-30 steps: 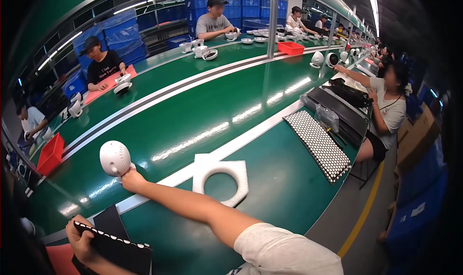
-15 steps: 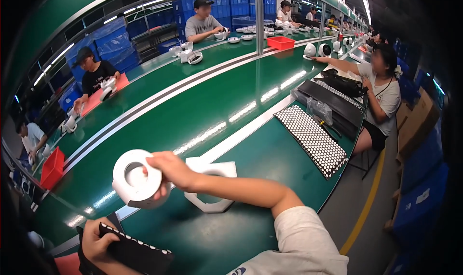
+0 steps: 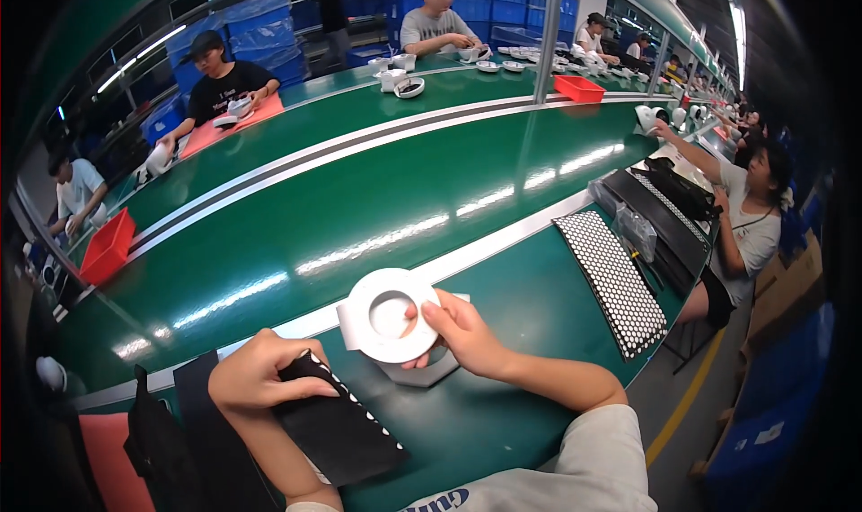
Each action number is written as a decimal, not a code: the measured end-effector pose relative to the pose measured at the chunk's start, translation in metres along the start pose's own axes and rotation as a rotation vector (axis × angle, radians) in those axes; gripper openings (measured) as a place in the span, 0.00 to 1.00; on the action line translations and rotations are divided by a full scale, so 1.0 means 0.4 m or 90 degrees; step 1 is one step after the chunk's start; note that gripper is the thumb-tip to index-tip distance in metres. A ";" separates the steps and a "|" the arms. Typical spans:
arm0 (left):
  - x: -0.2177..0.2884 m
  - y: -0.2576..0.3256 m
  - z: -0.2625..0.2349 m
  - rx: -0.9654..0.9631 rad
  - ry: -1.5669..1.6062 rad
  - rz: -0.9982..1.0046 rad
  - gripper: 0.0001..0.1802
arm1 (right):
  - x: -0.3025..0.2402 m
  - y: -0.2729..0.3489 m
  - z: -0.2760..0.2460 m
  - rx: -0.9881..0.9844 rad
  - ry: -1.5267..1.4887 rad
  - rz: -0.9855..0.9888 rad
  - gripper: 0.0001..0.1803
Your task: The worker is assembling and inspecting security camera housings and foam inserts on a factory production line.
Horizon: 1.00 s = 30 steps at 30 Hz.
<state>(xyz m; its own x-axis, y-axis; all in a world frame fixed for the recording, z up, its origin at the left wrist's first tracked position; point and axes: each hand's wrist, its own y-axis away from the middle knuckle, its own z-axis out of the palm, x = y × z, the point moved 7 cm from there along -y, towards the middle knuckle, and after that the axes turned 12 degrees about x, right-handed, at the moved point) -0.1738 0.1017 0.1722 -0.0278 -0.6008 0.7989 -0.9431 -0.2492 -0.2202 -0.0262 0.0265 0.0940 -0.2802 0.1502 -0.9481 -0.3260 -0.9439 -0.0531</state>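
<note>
1. A white foam block lay on the green desk, and I took it as my landmark. The white housing was held up in line with it, hiding most of it; whether the two touched, I couldn't tell.
2. The right hand, just right of the foam block, had its fingers closed on the housing's rim — thumb on the flat ring face, one fingertip showing inside the round hole.
3. The left hand, left of the foam block, pinched a black sheet edged with white dots, thumb on its face; the fingertips behind it were hidden.
4. To my eye, the housing was best held by its rim, ring face turned up and level, with the thumb resting lightly so the face stayed clear.
5. The sheet, I judged, wanted a firm pinch near its edge — slack would let it flop, and fingers over the dots would cover them.
6. Well right of the foam block lay another dotted sheet; well left, a salmon-coloured mat.
</note>
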 end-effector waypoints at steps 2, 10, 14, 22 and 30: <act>0.003 0.000 -0.013 0.017 0.002 0.007 0.09 | 0.015 0.011 0.002 -0.007 -0.010 0.053 0.16; 0.002 0.005 -0.020 -0.032 0.025 0.032 0.08 | 0.036 0.019 0.000 -0.193 0.157 0.274 0.18; -0.032 0.003 -0.008 -0.024 0.006 0.004 0.12 | -0.060 -0.006 -0.045 -0.158 0.800 0.038 0.20; 0.018 -0.037 0.017 0.012 -0.112 0.018 0.15 | -0.225 0.034 0.180 0.002 0.523 -0.437 0.10; 0.021 -0.034 -0.009 0.117 -0.128 -0.048 0.13 | -0.190 0.031 0.181 0.041 0.462 -0.480 0.11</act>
<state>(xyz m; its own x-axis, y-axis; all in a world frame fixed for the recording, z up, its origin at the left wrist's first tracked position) -0.1625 0.1027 0.1838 0.1240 -0.7088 0.6944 -0.8634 -0.4219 -0.2765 -0.0746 0.0248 0.1880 0.6171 0.4608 -0.6378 -0.2444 -0.6582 -0.7120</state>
